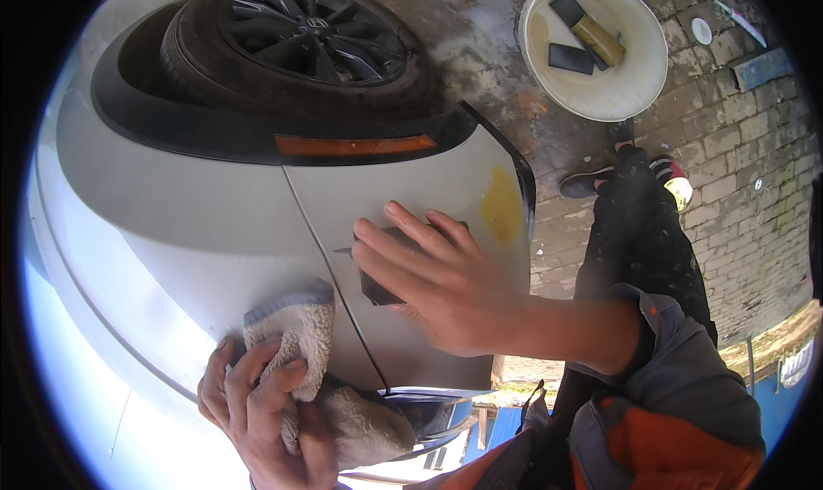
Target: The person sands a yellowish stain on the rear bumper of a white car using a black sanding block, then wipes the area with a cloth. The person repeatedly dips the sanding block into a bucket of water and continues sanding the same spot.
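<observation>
My right hand [437, 274] lies palm down, fingers spread, holding a dark sheet, likely sandpaper [379, 284], flat against the light-coloured bumper [443, 194] of a car. A yellowish filler-like patch [501, 206] marks the bumper beyond those fingers. Across the panel seam, a short dark streak [343, 251] shows beside the sheet. My left hand [263, 406] grips a bunched, pale terry cloth [302, 335] with a grey border over the neighbouring fender [212, 252]. Part of the cloth hangs over the headlight [432, 419], hiding some of it.
The tyre and dark alloy wheel [315, 33] sit in a black arch trim with an orange reflector [357, 145]. A white bucket [530, 72] holds water, dark blocks and a tan block. Brick paving [739, 149] lies under my shoes; a blue piece [763, 69] and a white lid [701, 31] rest there.
</observation>
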### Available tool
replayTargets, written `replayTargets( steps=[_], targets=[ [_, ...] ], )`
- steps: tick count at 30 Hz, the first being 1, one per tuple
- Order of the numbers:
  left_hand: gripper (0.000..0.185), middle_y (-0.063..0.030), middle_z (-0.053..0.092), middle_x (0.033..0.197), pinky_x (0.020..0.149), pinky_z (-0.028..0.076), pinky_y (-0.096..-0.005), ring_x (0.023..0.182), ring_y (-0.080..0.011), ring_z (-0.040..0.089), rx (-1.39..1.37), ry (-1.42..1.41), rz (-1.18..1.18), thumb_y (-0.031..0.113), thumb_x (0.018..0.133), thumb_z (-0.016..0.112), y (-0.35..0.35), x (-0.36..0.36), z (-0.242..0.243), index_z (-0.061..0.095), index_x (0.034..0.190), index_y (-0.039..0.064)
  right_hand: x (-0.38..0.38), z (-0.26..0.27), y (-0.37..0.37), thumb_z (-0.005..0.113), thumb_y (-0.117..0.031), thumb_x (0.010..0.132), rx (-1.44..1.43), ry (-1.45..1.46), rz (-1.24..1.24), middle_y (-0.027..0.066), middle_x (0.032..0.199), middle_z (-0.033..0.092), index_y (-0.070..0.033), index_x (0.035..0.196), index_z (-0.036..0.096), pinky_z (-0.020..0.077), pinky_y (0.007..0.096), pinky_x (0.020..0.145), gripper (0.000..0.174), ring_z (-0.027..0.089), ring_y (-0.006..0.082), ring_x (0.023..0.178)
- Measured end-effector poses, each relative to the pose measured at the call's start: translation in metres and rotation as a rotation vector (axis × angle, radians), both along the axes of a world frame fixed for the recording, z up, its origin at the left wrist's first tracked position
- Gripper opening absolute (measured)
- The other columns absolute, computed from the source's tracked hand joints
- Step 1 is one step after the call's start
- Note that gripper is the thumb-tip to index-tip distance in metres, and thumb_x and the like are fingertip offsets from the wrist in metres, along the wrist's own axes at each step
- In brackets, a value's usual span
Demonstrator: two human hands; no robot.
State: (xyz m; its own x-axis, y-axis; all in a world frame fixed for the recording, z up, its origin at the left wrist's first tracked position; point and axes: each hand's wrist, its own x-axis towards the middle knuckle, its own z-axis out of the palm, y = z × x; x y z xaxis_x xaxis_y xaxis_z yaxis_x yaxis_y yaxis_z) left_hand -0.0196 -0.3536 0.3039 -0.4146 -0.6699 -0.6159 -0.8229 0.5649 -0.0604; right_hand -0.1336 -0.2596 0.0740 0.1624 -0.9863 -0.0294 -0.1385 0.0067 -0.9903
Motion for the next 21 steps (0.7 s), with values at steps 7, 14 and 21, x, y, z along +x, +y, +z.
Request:
replayTargets(
  steps=[7, 14, 21],
  targets=[
    [0.043, -0.0099, 0.064, 0.139, 0.113, 0.036, -0.052, 0.134, -0.038, 0.053, -0.003, -0.007, 0.006, 0.028, 0.098, 0.054, -0.004, 0.002, -0.005, 0.063, 0.135, 0.011, -0.006, -0.002, -0.003, 0.075, -0.026, 0.09, -0.031, 0.039, 0.057, 0.0097, 0.163, 0.044, -0.006, 0.149, 0.054, 0.0344, 0.0594, 0.114, 0.065, 0.038, 0.0354, 0.15],
    [0.045, -0.0109, 0.064, 0.139, 0.113, 0.036, -0.0525, 0.135, -0.0395, 0.052, 0.009, 0.006, 0.011, 0.03, 0.098, 0.053, -0.004, 0.005, -0.003, 0.063, 0.136, 0.009, 0.006, -0.008, -0.018, 0.081, -0.019, 0.079, -0.11, -0.066, -0.031, 0.009, 0.161, 0.046, -0.008, 0.147, 0.056, 0.0315, 0.0567, 0.116, 0.074, 0.042, 0.0304, 0.149],
    [0.046, -0.0118, 0.064, 0.139, 0.115, 0.036, -0.0522, 0.136, -0.0396, 0.052, 0.011, -0.019, 0.001, 0.032, 0.1, 0.048, -0.008, 0.002, -0.003, 0.063, 0.137, 0.008, -0.011, -0.029, 0.015, 0.077, -0.026, 0.087, -0.028, 0.085, 0.068, 0.0045, 0.162, 0.045, -0.013, 0.15, 0.054, 0.0324, 0.0577, 0.115, 0.069, 0.044, 0.0265, 0.147]
  ],
)
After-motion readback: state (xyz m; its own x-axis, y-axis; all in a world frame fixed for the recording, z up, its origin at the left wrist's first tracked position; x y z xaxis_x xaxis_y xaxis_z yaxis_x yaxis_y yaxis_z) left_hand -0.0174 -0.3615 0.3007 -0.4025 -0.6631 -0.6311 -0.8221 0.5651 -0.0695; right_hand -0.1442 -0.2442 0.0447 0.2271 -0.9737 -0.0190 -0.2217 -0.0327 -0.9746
